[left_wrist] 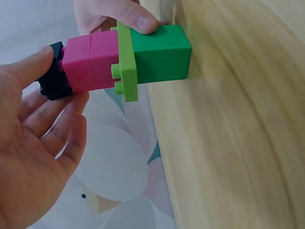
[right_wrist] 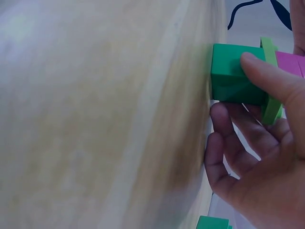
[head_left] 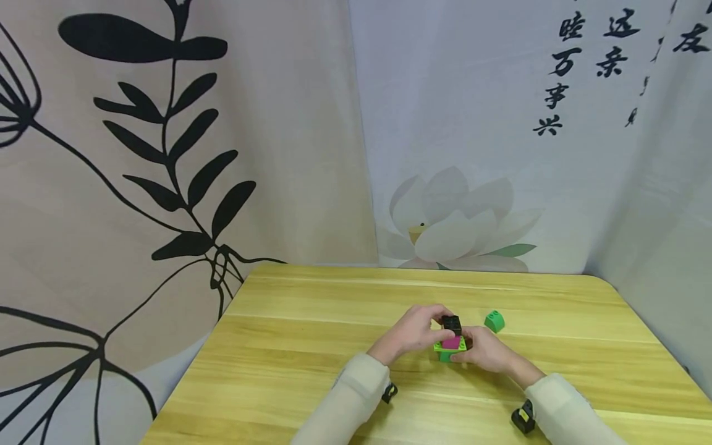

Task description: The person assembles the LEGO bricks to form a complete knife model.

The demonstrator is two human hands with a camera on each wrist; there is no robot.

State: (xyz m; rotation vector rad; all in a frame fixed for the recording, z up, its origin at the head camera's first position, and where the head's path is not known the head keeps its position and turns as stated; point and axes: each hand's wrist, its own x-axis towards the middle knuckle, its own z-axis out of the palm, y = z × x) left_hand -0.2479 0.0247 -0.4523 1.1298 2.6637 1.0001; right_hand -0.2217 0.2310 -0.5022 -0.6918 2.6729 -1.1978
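Observation:
A stack of toy building bricks stands on the table between my hands. At its base is a green brick [left_wrist: 162, 57], with a lime-green plate [left_wrist: 127, 69] on it. Above the plate come magenta bricks [left_wrist: 90, 59], topped by a black brick [left_wrist: 55, 78]. My left hand [head_left: 414, 332] pinches the black brick between thumb and fingers. Low on the stack, my right hand [head_left: 489, 351] grips the green brick, its thumb against one face and fingers at the opposite side.
A loose green brick [head_left: 494, 321] lies on the wooden table [head_left: 311, 346] behind my right hand. Printed curtains [head_left: 300, 154] hang along the table's far edge. A small black device [head_left: 523, 418] sits at the right wrist and another black device [head_left: 390, 392] at the left.

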